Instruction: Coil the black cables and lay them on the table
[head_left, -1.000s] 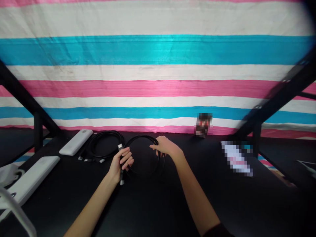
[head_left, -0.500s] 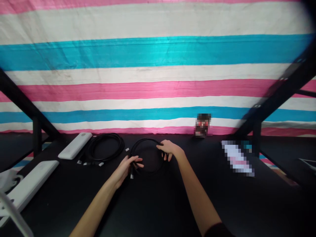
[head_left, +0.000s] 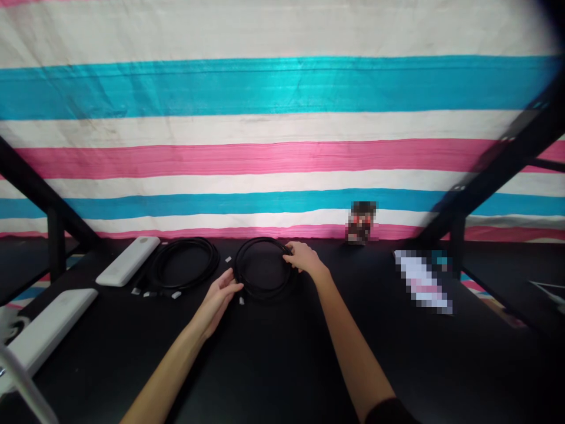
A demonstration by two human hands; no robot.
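A coiled black cable (head_left: 260,292) lies as a round loop on the black table between my two hands. My left hand (head_left: 217,301) is at the loop's left edge, fingers stretched out and slightly apart, the thumb tip touching or very near the cable. At the right edge, the fingers of my right hand (head_left: 304,259) are bent over the loop and grip it; part of their hold is hidden. Below my left thumb a small white tag or plug end (head_left: 241,301) sticks out from the coil.
Left of my hands lies a second black cable coil (head_left: 216,259) with white-tipped ends. Beyond it are a white power strip (head_left: 128,262) and another white strip (head_left: 53,330). Blurred items (head_left: 424,282) lie right. A striped sheet (head_left: 282,129) hangs behind, between black frame bars (head_left: 489,182).
The cable coil has moved slightly away from me, toward the table's back edge, and sits rounder. My left hand's fingers have drawn out of the loop to its outer side.
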